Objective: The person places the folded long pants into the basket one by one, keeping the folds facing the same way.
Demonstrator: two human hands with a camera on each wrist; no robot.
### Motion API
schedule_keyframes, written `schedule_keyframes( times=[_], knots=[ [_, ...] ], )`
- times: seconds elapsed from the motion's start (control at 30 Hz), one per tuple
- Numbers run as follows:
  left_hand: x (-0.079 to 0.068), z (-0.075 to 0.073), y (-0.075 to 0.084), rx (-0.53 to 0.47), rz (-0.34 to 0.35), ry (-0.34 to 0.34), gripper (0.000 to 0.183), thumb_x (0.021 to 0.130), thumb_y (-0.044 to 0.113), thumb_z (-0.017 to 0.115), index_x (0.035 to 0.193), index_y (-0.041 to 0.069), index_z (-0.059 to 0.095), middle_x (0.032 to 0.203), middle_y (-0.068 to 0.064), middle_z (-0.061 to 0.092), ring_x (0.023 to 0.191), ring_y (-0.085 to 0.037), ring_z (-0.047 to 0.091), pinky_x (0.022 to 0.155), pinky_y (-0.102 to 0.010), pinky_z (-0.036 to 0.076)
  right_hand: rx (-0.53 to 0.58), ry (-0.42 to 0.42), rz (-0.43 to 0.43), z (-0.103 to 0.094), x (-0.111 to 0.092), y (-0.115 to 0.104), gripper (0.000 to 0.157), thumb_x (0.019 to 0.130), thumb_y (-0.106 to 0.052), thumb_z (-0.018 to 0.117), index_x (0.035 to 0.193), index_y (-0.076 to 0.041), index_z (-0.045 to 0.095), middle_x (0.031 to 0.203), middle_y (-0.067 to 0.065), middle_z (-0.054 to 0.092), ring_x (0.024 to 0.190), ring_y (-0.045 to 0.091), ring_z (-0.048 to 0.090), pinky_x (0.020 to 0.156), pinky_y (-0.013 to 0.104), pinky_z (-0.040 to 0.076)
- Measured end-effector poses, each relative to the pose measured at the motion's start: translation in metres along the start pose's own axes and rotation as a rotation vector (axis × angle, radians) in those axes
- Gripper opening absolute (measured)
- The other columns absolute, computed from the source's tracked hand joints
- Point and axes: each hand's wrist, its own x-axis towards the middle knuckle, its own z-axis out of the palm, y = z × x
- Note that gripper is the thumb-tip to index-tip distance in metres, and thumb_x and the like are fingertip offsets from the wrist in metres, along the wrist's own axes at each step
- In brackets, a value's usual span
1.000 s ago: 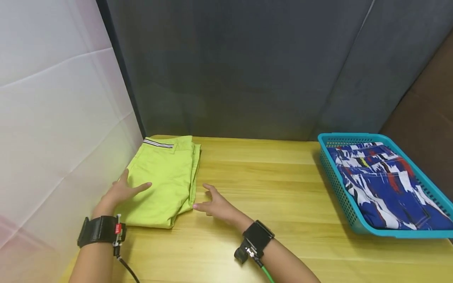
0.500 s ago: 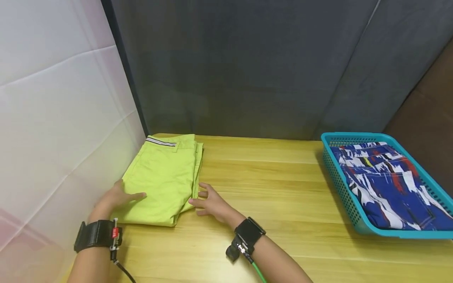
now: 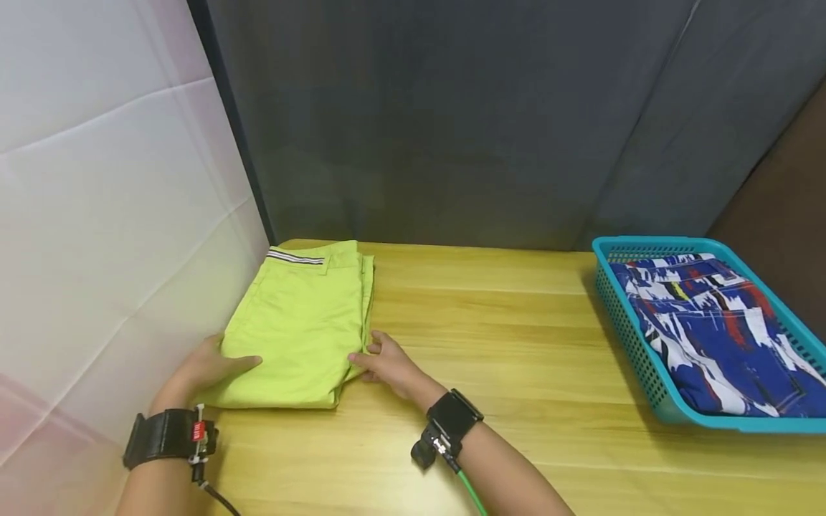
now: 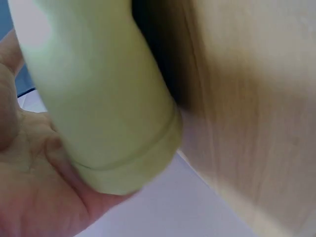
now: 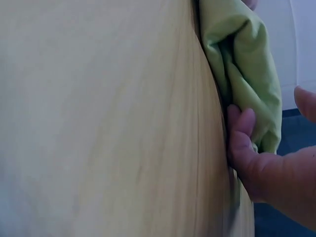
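Landmark for all positions: the folded yellow-green garment (image 3: pixel 300 322), lying flat on the table (image 3: pixel 484 344). The left hand (image 3: pixel 208 364) is at the garment's near left side, thumb laid straight across the top face; the fingers are hidden by the fold, so whether this grip is clenched on the cloth cannot be told. In the left wrist view, the palm faces the rounded folded edge. The right hand (image 3: pixel 392 367) is at the garment's near right corner, its grip released: the thumb stands apart from the cloth in the right wrist view, while loosely bent fingers touch the lower edge close to the table. On the garment's far left edge, a dark-and-white striped trim (image 3: pixel 295 257) is noted. The near right corner shows several loose layers. Nearer the person than the garment, each wrist carries a black strap with a small device; a black cable (image 3: pixel 219 497) runs from the left, a green cable (image 3: pixel 472 491) from the right. Well to the right of the garment is a teal perforated basket (image 3: pixel 631 344) containing folded blue, white and red printed fabric (image 3: pixel 723 351). A pale sheet (image 3: pixel 116 201) rises left of the garment; a dark grey curtain (image 3: pixel 439 129) hangs behind it.
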Motion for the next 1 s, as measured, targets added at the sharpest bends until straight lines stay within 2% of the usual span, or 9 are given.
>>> schedule_keyframes(
  times=[0.17, 0.3, 0.43, 0.57, 0.67, 0.73, 0.83, 0.93, 1.0],
  knots=[
    [-0.003, 0.002, -0.001, -0.089, 0.001, -0.023, 0.114, 0.088, 0.053, 0.063, 0.148, -0.014, -0.007, 0.150, -0.043, 0.006, 0.135, -0.060, 0.016, 0.107, -0.069, 0.021, -0.060, 0.039, 0.007, 0.001, 0.003, -0.001, 0.088, 0.091, -0.025, 0.067, 0.153, 0.001, 0.010, 0.153, 0.028, 0.028, 0.110, 0.024, 0.062, 0.085, 0.031, 0.055],
    [-0.004, 0.005, -0.003, -0.153, 0.013, -0.045, 0.112, 0.088, 0.049, 0.065, 0.149, -0.011, -0.006, 0.151, -0.041, 0.010, 0.135, -0.055, 0.023, 0.107, -0.068, 0.022, -0.068, 0.057, 0.023, 0.000, 0.004, -0.002, 0.090, 0.091, -0.027, 0.067, 0.153, 0.003, 0.009, 0.153, 0.029, 0.028, 0.085, 0.014, 0.059, 0.079, 0.027, 0.054],
    [-0.005, 0.006, -0.002, -0.127, -0.003, -0.097, 0.108, 0.088, 0.051, 0.064, 0.148, -0.015, 0.003, 0.149, -0.041, 0.017, 0.132, -0.052, 0.029, 0.107, -0.067, 0.024, -0.097, 0.085, 0.022, 0.000, 0.005, -0.001, 0.091, 0.091, -0.029, 0.067, 0.152, 0.006, 0.010, 0.152, 0.028, 0.029, 0.071, 0.011, 0.049, 0.075, 0.024, 0.050],
    [-0.005, 0.006, -0.002, -0.090, -0.071, -0.138, 0.112, 0.086, 0.057, 0.062, 0.145, -0.019, 0.007, 0.146, -0.040, 0.021, 0.127, -0.048, 0.035, 0.105, -0.064, 0.030, -0.110, 0.090, 0.007, 0.000, 0.007, 0.001, 0.089, 0.091, -0.031, 0.066, 0.151, 0.008, 0.013, 0.152, 0.027, 0.029, 0.065, 0.009, 0.046, 0.066, 0.023, 0.045],
    [-0.007, 0.008, -0.002, -0.110, -0.091, -0.151, 0.112, 0.086, 0.058, 0.062, 0.146, -0.018, 0.005, 0.142, -0.034, 0.031, 0.120, -0.039, 0.043, 0.101, -0.056, 0.039, -0.088, 0.078, -0.010, 0.000, 0.009, 0.003, 0.083, 0.092, -0.031, 0.066, 0.149, 0.008, 0.021, 0.144, 0.027, 0.041, 0.059, 0.009, 0.042, 0.060, 0.023, 0.041],
    [-0.008, 0.010, -0.002, -0.135, -0.086, -0.155, 0.109, 0.087, 0.056, 0.062, 0.147, -0.016, 0.005, 0.134, -0.028, 0.042, 0.112, -0.031, 0.050, 0.095, -0.045, 0.045, -0.066, 0.068, -0.023, 0.001, 0.010, 0.004, 0.076, 0.092, -0.030, 0.065, 0.147, 0.008, 0.029, 0.134, 0.026, 0.052, 0.063, 0.009, 0.047, 0.061, 0.023, 0.044],
    [-0.009, 0.013, -0.001, -0.166, -0.072, -0.161, 0.105, 0.089, 0.052, 0.061, 0.148, -0.014, 0.006, 0.117, -0.017, 0.054, 0.098, -0.021, 0.056, 0.084, -0.033, 0.048, -0.011, 0.046, -0.033, 0.002, 0.011, 0.005, 0.068, 0.093, -0.028, 0.065, 0.144, 0.007, 0.035, 0.129, 0.023, 0.056, 0.089, 0.016, 0.061, 0.081, 0.031, 0.053],
    [-0.010, 0.014, 0.000, -0.204, -0.066, -0.154, 0.099, 0.090, 0.049, 0.061, 0.148, -0.013, 0.011, 0.105, -0.010, 0.057, 0.089, -0.018, 0.058, 0.078, -0.030, 0.049, 0.034, 0.029, -0.033, 0.003, 0.012, 0.005, 0.065, 0.093, -0.025, 0.064, 0.141, 0.009, 0.038, 0.135, 0.021, 0.053, 0.118, 0.027, 0.057, 0.104, 0.039, 0.046],
    [-0.010, 0.015, 0.000, -0.258, -0.063, -0.154, 0.095, 0.090, 0.048, 0.061, 0.148, -0.010, 0.013, 0.102, -0.008, 0.059, 0.087, -0.018, 0.060, 0.078, -0.032, 0.052, 0.053, 0.012, -0.036, 0.005, 0.013, 0.004, 0.059, 0.093, -0.022, 0.064, 0.138, 0.008, 0.041, 0.132, 0.021, 0.056, 0.118, 0.031, 0.058, 0.103, 0.041, 0.047]
  ],
)
